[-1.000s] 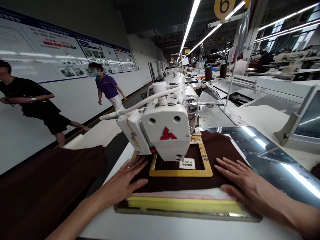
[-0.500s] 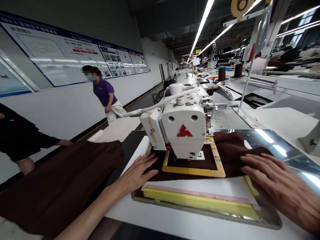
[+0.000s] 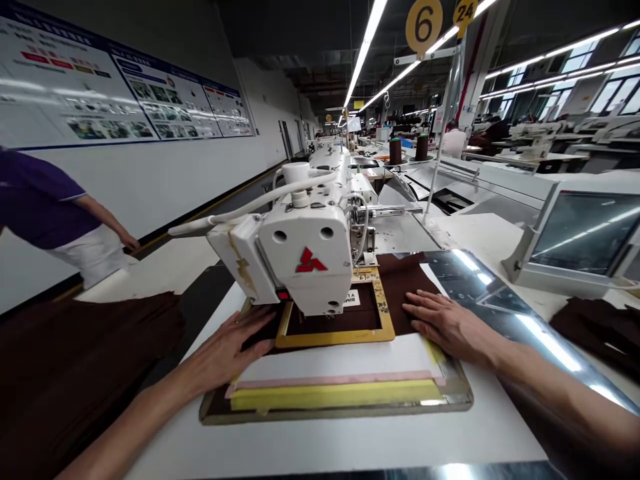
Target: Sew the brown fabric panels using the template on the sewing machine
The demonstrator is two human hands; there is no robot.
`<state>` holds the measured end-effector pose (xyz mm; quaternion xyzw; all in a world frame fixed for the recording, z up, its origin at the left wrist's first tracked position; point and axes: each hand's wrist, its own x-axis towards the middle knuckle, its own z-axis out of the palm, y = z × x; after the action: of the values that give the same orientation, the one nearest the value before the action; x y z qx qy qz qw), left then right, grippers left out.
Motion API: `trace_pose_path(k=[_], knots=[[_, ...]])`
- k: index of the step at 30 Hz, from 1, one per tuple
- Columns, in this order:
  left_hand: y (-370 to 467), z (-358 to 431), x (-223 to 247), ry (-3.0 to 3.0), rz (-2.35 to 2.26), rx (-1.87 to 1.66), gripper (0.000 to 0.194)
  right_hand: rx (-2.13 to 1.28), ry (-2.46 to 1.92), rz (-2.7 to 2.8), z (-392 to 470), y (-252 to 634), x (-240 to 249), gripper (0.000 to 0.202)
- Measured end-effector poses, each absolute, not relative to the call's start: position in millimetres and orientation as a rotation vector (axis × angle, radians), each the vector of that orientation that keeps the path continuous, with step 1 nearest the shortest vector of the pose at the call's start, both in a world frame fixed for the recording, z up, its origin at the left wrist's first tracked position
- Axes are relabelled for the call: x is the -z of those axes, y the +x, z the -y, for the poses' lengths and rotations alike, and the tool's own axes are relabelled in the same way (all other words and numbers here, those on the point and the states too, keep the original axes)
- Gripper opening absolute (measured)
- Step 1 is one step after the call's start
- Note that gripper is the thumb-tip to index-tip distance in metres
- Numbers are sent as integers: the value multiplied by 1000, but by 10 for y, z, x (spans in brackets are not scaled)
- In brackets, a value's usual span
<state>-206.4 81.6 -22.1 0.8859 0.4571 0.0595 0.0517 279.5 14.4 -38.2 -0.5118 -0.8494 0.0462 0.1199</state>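
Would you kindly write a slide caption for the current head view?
Left hand and right hand on brown cloth, flanking a yellow frame under a sewing machine.

The bare left hand [image 3: 226, 352] spreads palm-down, thumb apart, left of the frame's centre; the bare right hand [image 3: 447, 323] lies palm-down right of centre, fingers pointing left.

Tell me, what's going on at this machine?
Someone has both bare hands resting open on brown cloth at a white sewing machine. The left hand and right hand lie on either side of a yellow frame, which sits on the cloth under the machine's head. A white label shows inside the frame. Whether the machine is running, I can't tell.
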Motion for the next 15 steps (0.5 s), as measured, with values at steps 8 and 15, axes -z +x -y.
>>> trace_pose_path(k=[8, 15], knots=[[-2345, -668, 239, 2706, -1368, -52, 65, -382, -1350, 2426, 291, 2655, -30, 34], [-1925, -219, 87, 2854, -1217, -604, 28, -106, -1566, 2393, -521, 2708, 112, 43]])
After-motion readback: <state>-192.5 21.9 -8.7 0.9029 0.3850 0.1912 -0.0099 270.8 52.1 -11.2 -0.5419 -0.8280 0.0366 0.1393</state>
